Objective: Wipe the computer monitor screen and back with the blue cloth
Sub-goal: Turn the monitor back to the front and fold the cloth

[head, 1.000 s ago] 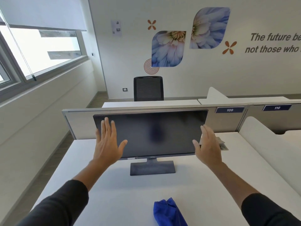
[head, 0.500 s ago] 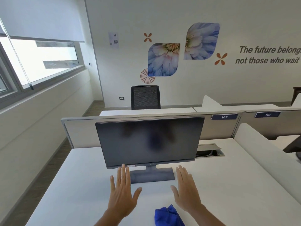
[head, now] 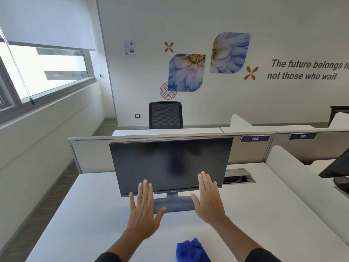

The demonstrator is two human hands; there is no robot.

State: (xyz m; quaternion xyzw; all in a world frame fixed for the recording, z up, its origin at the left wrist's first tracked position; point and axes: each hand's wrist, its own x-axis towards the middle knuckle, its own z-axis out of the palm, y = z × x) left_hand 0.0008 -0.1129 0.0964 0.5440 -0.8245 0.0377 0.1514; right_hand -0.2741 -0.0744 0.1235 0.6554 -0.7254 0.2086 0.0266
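A black monitor [head: 170, 163] stands on its dark base [head: 173, 204] in the middle of the white desk [head: 85, 214], screen dark and facing me. The crumpled blue cloth [head: 191, 250] lies on the desk near its front edge, untouched. My left hand [head: 144, 210] is held out flat with straight spread fingers in front of the screen's lower left. My right hand [head: 208, 199] is likewise flat and empty in front of the screen's lower right. Whether the fingertips touch the monitor cannot be told.
A grey partition [head: 90, 154] runs behind the monitor, with labels 109 and 110. A cable hatch [head: 238, 176] sits in the desk to the right. A second monitor [head: 338, 169] stands on the neighbouring desk at far right. A black chair [head: 165, 115] faces the far desk.
Both hands dropped from the monitor's side edges toward the desk, then rose again and now hover before the screen's lower edge. The camera view has tilted and shifted slightly.
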